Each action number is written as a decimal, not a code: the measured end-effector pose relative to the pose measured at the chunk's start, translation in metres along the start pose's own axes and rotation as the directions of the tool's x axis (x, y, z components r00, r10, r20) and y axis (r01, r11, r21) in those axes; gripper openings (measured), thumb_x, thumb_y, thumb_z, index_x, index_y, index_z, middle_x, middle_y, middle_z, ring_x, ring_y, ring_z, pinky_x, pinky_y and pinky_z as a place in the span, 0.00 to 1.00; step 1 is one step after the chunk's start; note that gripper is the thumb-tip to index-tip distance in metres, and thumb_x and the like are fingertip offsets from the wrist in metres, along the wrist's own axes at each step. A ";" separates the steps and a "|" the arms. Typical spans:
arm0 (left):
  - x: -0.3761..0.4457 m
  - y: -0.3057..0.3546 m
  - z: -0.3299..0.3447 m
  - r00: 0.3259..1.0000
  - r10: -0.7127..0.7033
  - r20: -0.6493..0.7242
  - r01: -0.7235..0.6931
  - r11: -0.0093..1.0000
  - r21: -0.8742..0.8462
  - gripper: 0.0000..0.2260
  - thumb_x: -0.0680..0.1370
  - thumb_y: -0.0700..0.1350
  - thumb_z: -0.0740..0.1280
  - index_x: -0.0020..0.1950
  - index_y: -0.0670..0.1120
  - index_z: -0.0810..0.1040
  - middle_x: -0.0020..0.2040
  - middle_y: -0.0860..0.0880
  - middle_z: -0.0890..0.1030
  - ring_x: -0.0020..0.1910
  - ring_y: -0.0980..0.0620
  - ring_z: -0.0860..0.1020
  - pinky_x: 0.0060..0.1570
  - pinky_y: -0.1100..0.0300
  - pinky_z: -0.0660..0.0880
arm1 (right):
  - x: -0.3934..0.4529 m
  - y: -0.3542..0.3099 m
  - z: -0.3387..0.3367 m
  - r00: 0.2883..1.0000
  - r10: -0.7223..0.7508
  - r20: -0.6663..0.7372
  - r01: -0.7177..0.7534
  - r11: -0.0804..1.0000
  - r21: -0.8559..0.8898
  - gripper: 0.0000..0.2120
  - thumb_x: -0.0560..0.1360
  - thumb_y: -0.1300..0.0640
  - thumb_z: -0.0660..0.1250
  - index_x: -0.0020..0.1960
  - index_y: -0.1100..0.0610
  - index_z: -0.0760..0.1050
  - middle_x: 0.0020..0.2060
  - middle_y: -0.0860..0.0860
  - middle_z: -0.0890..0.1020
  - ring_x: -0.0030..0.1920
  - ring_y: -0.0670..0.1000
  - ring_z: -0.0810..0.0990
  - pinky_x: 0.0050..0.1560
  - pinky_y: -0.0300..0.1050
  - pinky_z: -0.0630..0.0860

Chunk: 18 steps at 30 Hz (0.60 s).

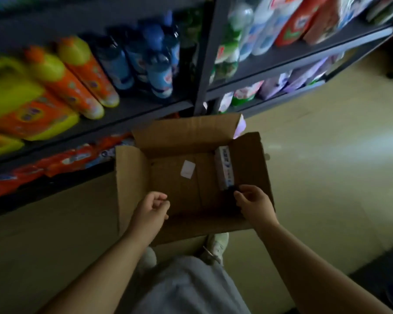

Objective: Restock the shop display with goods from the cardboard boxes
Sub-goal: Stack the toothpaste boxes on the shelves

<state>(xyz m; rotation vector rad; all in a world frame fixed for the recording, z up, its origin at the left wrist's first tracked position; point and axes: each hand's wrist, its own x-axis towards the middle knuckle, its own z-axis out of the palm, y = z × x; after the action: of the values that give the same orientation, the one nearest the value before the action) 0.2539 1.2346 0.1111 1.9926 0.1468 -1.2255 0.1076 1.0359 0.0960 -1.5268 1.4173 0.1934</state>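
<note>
Nearest the camera are the person's grey clothing and pale shoes (216, 245) on the beige floor (327, 177). Both bare forearms reach forward over an open box (132, 177) standing on the floor before the shelves. The left hand (153, 209) hangs over the box's near left side, fingers loosely curled, holding nothing. The right hand (254, 205) is at the near right corner, fingers bent toward a dark object (230, 196) there; whether it grips it cannot be told. A white carton (224, 168) lies along the box's right inner wall, with a white label (188, 169) on the box bottom. Beyond, the shelves (197, 87) carry yellow-and-orange bottles (82, 73), blue bottles (154, 62), red packets (55, 164) low down, and white and green goods to the right.
</note>
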 end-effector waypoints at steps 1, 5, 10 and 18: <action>0.019 -0.006 0.021 1.000 -0.021 0.009 0.021 1.000 0.001 0.06 0.81 0.45 0.61 0.57 0.52 0.73 0.51 0.50 0.77 0.46 0.52 0.78 0.43 0.59 0.73 | 0.020 0.010 0.001 1.000 -0.007 0.018 0.007 1.000 -0.018 0.15 0.76 0.52 0.68 0.62 0.51 0.74 0.47 0.49 0.81 0.45 0.48 0.81 0.37 0.38 0.75; 0.093 -0.037 0.102 0.991 -0.126 0.051 0.126 0.992 -0.005 0.07 0.81 0.44 0.61 0.58 0.51 0.72 0.53 0.50 0.76 0.45 0.52 0.77 0.40 0.61 0.72 | 0.101 0.049 0.007 0.992 -0.067 0.103 0.080 0.988 -0.130 0.17 0.77 0.53 0.67 0.65 0.52 0.72 0.53 0.48 0.80 0.48 0.46 0.79 0.34 0.33 0.72; 0.178 -0.077 0.173 0.977 -0.185 0.104 0.189 0.981 -0.032 0.07 0.81 0.44 0.61 0.59 0.50 0.71 0.54 0.49 0.77 0.44 0.53 0.77 0.42 0.60 0.72 | 0.184 0.084 0.023 0.974 -0.169 0.152 0.196 0.963 -0.183 0.17 0.78 0.54 0.66 0.66 0.50 0.71 0.48 0.40 0.75 0.44 0.36 0.74 0.32 0.30 0.71; 0.278 -0.100 0.244 0.979 -0.168 0.115 0.179 0.979 -0.092 0.13 0.79 0.45 0.65 0.63 0.48 0.71 0.53 0.49 0.76 0.43 0.54 0.75 0.39 0.62 0.71 | 0.244 0.142 0.020 0.912 -0.402 -0.078 0.361 0.879 -0.311 0.20 0.76 0.54 0.68 0.67 0.51 0.70 0.55 0.41 0.69 0.49 0.36 0.71 0.48 0.29 0.70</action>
<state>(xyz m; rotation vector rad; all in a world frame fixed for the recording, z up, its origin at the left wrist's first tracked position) 0.1816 1.0627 -0.2235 1.8522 0.3302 -1.4034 0.0741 0.9159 -0.1578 -2.0698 1.1962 0.0518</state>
